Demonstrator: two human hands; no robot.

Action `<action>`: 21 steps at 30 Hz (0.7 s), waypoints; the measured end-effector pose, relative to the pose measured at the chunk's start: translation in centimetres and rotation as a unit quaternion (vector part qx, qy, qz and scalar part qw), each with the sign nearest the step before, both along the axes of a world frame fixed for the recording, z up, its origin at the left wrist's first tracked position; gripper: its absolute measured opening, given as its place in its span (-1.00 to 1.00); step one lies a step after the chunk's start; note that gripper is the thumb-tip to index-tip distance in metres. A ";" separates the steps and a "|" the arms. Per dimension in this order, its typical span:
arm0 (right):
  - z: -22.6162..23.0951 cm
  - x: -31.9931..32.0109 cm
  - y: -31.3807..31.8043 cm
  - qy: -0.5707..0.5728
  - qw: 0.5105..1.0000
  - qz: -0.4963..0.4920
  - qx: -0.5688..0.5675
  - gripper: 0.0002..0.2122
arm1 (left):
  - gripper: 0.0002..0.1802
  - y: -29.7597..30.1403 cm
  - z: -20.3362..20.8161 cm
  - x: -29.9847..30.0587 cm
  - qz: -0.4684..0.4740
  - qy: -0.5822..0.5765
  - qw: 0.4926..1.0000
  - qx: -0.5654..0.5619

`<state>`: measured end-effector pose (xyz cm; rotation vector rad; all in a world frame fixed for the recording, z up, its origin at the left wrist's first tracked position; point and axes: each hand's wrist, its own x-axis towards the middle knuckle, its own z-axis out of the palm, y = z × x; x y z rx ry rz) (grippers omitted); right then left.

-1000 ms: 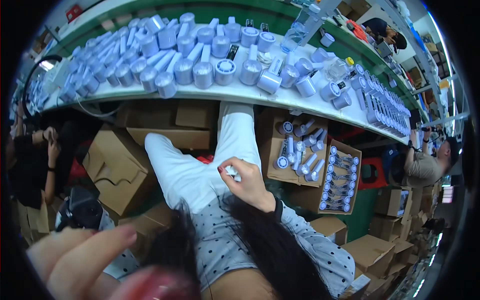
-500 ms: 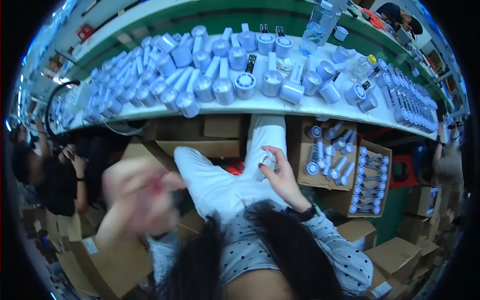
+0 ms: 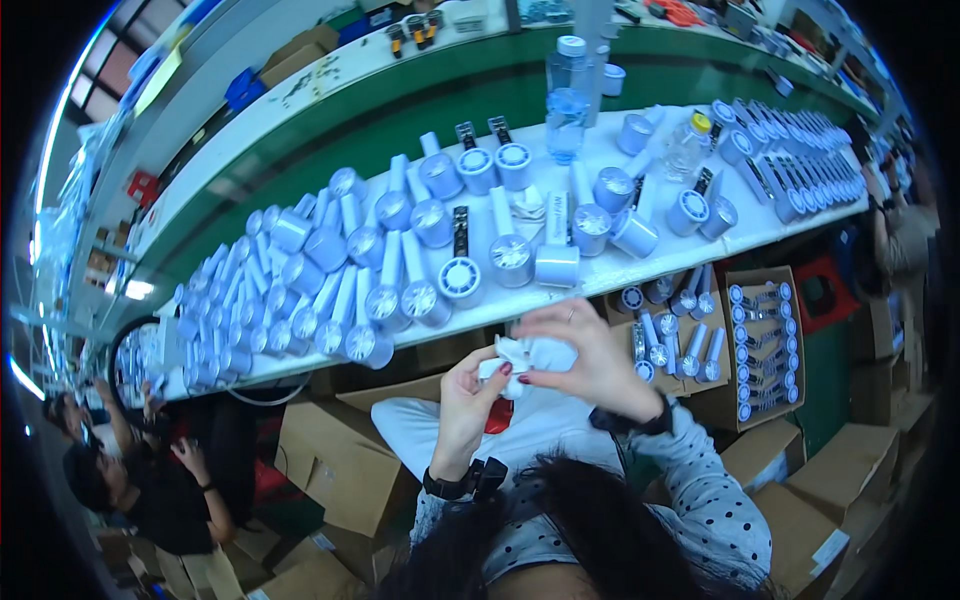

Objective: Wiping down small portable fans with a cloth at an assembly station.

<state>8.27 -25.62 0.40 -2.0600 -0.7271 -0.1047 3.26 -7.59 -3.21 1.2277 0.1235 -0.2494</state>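
A crumpled white tissue or thin cloth (image 3: pixel 512 362) is held above my lap, below the table edge. My left hand (image 3: pixel 466 405) pinches it between thumb and bent fingers from the left side. From the right, my right hand (image 3: pixel 590 352) curves over it, its thumb against the cloth and its fingers slightly blurred. Whether anything is wrapped inside the cloth cannot be made out. On the table just beyond my hands lie pale lilac handheld fans, the nearest being a fan on its side (image 3: pixel 556 267) and an upright-faced fan (image 3: pixel 511 258).
A white table (image 3: pixel 480 315) carries many fans, a tall water bottle (image 3: pixel 567 110) and a yellow-capped bottle (image 3: pixel 688 150). Right of my lap stands a cardboard box of fans (image 3: pixel 765 345). An open carton (image 3: pixel 345 465) is at my left, near a person in black (image 3: pixel 165 500).
My left hand has swung in from the left to meet my right hand at the white cloth. My right hand has lifted off my thigh with it. The view has tilted and turned.
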 end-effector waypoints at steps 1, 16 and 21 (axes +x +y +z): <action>0.6 1.7 -1.3 0.022 0.999 0.011 0.021 -0.53 | -0.70 0.2 -0.1 0.5 0.017 0.024 0.999 -0.015; -6.4 25.6 -24.2 -0.007 0.856 -0.496 -0.147 -0.31 | -0.64 1.4 0.4 0.6 0.136 0.074 0.968 -0.197; -1.2 26.5 -17.9 -0.213 0.863 -0.413 0.198 -0.48 | -0.61 3.1 3.0 1.7 0.187 0.007 0.971 -0.151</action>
